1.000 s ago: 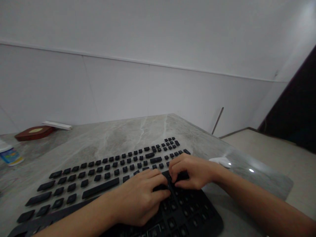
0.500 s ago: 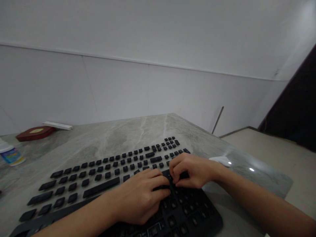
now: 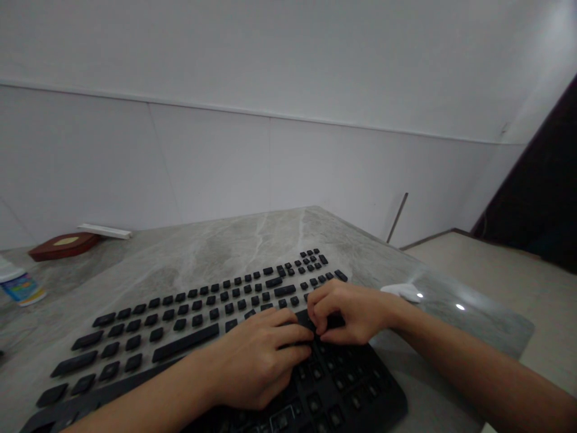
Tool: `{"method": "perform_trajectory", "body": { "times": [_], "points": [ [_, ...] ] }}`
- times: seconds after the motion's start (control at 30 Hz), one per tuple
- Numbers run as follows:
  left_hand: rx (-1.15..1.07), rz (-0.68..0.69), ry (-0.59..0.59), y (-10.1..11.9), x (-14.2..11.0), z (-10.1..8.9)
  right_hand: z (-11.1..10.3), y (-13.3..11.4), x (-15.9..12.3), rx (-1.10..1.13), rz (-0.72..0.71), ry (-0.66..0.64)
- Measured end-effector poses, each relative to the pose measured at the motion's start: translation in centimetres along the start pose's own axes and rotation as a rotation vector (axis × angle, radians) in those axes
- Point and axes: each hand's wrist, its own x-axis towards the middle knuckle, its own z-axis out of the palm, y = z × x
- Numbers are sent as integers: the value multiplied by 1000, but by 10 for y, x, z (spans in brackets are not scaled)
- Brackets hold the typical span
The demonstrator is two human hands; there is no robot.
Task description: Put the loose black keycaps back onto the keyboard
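Observation:
A black keyboard [image 3: 383,394] lies at the front of the table, its right part showing bare key sockets. Across it rests my left hand [image 3: 261,358], thumb and index finger brought together near the upper rows. Close by, my right hand [image 3: 340,310] is curled with its fingertips pinched on the same spot. What the fingertips hold is too small and hidden to make out. Beyond the keyboard, loose black keycaps [image 3: 197,320] lie in rows on the table, including a long space bar [image 3: 186,343].
The grey marbled table [image 3: 225,240] meets a white wall [image 3: 216,162]. At left stand a white tub with a colourful label [image 3: 22,288], a dark red wooden piece [image 3: 65,245] and a white strip [image 3: 104,231]. A white object [image 3: 402,292] lies beyond my right wrist.
Both hands stay at the same spot on the keyboard, with only slight finger movement. The keycap rows look unchanged.

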Motion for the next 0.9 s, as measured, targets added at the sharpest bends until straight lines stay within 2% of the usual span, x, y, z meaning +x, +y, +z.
{"method": "perform_trajectory", "body": {
  "times": [0.73, 0.9],
  "points": [
    [19, -27, -23, 2, 1, -4, -1, 0, 2, 40, -21, -16],
    [8, -30, -34, 1, 0, -4, -4, -1, 2, 41, -49, 59]
  ]
}}
